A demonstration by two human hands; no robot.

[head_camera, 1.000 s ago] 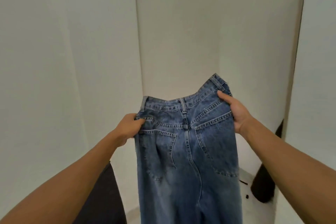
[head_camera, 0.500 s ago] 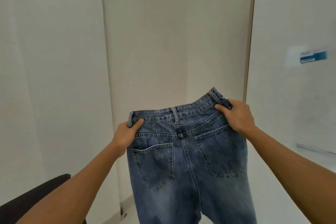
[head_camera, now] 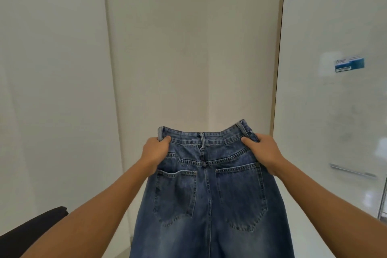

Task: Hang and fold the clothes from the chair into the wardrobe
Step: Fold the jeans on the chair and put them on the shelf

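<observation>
1. Jeans [head_camera: 207,201] are held up at centre frame, back pockets toward the camera, legs hanging out of view past the lower edge.
2. Left end of the waistband is gripped by the left hand [head_camera: 156,153], fingers curled round the denim.
3. Right end is gripped by the right hand [head_camera: 265,154], thumb laid on the waistband, fingers clamped behind.
4. Step judged: garment spread before folding or hanging.
5. Next move likely calls for the two waistband ends to be brought together, legs aligned.
6. A dark chair [head_camera: 31,228] is seen at lower left; pale panels [head_camera: 188,48] stand behind.
</observation>
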